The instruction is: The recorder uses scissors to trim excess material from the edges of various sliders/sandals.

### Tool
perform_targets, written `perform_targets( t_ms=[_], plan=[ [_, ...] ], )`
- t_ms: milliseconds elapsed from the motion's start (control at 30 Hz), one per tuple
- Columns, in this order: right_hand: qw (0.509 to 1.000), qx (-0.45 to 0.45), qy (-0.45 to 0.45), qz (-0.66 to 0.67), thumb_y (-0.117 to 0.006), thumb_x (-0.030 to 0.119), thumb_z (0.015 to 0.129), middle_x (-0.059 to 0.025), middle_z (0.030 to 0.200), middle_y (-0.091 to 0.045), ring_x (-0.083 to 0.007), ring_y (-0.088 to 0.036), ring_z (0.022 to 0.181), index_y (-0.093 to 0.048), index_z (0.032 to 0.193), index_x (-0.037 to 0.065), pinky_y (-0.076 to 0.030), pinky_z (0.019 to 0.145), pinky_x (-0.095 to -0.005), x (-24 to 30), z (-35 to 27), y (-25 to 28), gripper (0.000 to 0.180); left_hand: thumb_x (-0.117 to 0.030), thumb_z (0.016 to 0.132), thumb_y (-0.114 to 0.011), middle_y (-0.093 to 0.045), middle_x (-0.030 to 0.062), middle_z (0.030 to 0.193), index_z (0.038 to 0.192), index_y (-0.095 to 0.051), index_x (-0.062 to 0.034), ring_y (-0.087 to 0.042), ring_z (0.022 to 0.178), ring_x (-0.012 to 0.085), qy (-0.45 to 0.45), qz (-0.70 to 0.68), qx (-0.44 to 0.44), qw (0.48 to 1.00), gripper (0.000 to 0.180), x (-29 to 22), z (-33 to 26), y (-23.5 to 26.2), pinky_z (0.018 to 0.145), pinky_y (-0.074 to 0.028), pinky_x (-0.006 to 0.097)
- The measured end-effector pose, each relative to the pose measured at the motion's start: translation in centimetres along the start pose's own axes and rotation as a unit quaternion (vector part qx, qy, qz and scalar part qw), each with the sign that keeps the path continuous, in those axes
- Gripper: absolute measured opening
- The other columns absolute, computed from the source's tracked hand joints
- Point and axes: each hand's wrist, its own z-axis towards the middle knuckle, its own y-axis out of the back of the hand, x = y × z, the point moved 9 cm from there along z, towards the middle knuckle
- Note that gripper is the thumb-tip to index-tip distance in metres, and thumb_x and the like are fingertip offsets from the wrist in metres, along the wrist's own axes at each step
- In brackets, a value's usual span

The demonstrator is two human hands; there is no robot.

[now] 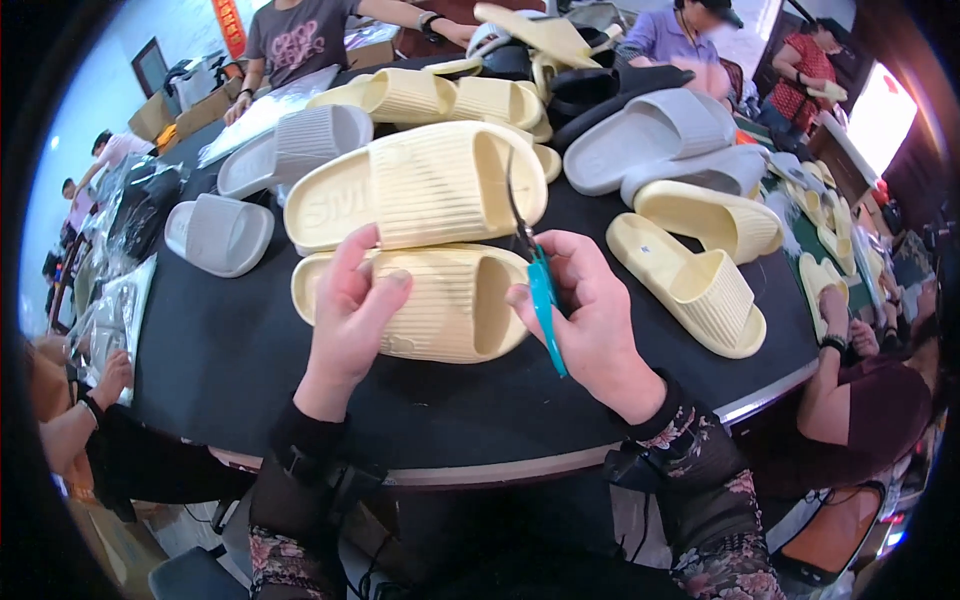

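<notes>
Pale-yellow ribbed foam slides [420, 290] at centre; grey ribbed foam slides [655, 135] at one o'clock; teal-handled metal snips [540, 285]; black round tabletop [220, 350].

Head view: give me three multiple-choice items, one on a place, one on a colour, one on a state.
1. Where does the left hand rest?
A. On the near yellow slipper
B. On a grey slipper
C. On the bare table

2. What colour are the handles of the scissors in the right hand?
A. Red
B. Teal
C. Black

3. How do the two nearest yellow slippers lie?
A. Far apart at opposite table edges
B. One standing upright on its heel
C. Side by side, the far yellow slipper touching the near one

Answers:
1 A: fingers and thumb lie on its ribbed strap.
2 B: a teal handle sticks out below the fist, dark blades pointing up.
3 C: both lie flat on the black table, their long edges meeting.
</notes>
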Motion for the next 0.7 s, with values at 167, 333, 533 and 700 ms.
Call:
perform_targets(
  t_ms=[167, 333, 533, 700],
  plan=[
    [1.0, 0.003, -0.013, 0.005, -0.07, 0.008, 0.079, -0.0076, 0.077, -0.062, -0.0083, -0.056, 0.068, -0.048, 0.111, 0.002, -0.047, 0.063, -0.0243, -0.7, -0.3, -0.3, 0.04, -0.002, 0.086, -0.054, -0.058, 0.011, 0.112, 0.129, -0.038, 0.0021, -0.056, 0.099, 0.0121, 0.078, -0.017, 0.061, 0.995, 0.046, 0.3, -0.3, -1.6, 0.086, -0.045, 0.025],
    [1.0, 0.01, -0.024, 0.001, -0.068, 0.007, 0.08, -0.007, 0.079, -0.062, -0.0071, -0.057, 0.071, -0.047, 0.111, 0.0, -0.047, 0.064, -0.0231, -0.8, 0.0, -0.4, 0.038, -0.005, 0.086, -0.056, -0.059, 0.0107, 0.111, 0.129, -0.039, 0.0013, -0.057, 0.098, 0.0122, 0.101, -0.015, 0.092, 0.991, 0.046, 0.1, -0.5, -2.1, 0.085, -0.046, 0.026],
    [0.998, -0.016, -0.017, 0.058, -0.064, 0.001, 0.081, -0.0091, 0.084, -0.064, -0.0108, -0.063, 0.078, -0.046, 0.112, -0.002, -0.05, 0.07, -0.0244, -1.4, 0.4, 0.4, 0.036, -0.009, 0.086, -0.058, -0.057, 0.0015, 0.087, 0.123, -0.045, 0.0035, -0.053, 0.076, 0.0055, 0.135, 0.052, 0.11, 0.983, 0.041, 1.8, 0.0, -2.4, 0.066, -0.043, 0.02],
    [0.999, 0.009, -0.022, 0.027, -0.066, 0.002, 0.079, -0.01, 0.081, -0.064, -0.0124, -0.064, 0.078, -0.045, 0.112, 0.0, -0.051, 0.068, -0.0268, -1.7, 0.3, -0.1, 0.04, -0.01, 0.086, -0.056, -0.052, -0.004, 0.071, 0.123, -0.045, 0.0042, -0.044, 0.063, 0.0006, 0.167, 0.11, 0.091, 0.976, 0.041, 1.3, -0.4, -2.4, 0.053, -0.032, 0.016]
  ],
)
